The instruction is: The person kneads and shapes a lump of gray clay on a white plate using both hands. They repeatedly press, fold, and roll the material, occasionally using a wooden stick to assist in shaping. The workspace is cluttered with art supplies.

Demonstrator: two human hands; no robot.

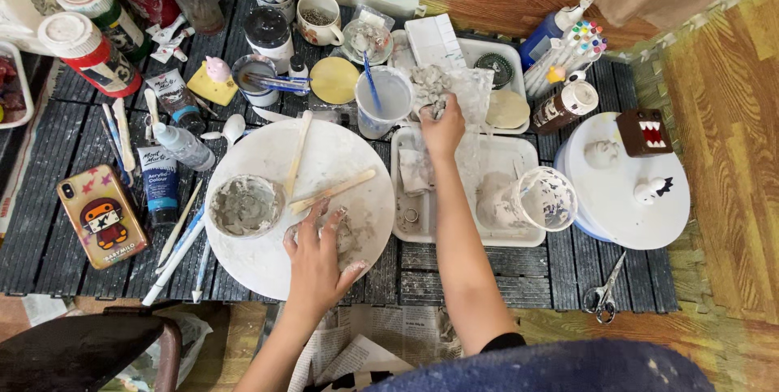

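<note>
My left hand (316, 258) presses flat on a grey clay lump (345, 238) lying on a round white board (268, 270). A small bowl of grey paste (245, 206) and two wooden sticks (333, 191) rest on the same board. My right hand (442, 126) reaches forward over a white tray (466, 234) and pinches a clump of grey clay (428, 84) in a clear plastic bag. Beside that hand stands a clear cup with a blue stick (383, 100).
Paint bottles (89, 53), tubes, a phone in a patterned case (102, 216) and modelling tools fill the left side. A clay-smeared clear cup (545, 197) sits in the tray. A white round stand (621, 189) carries small figures. Scissors (602, 295) lie at the front right.
</note>
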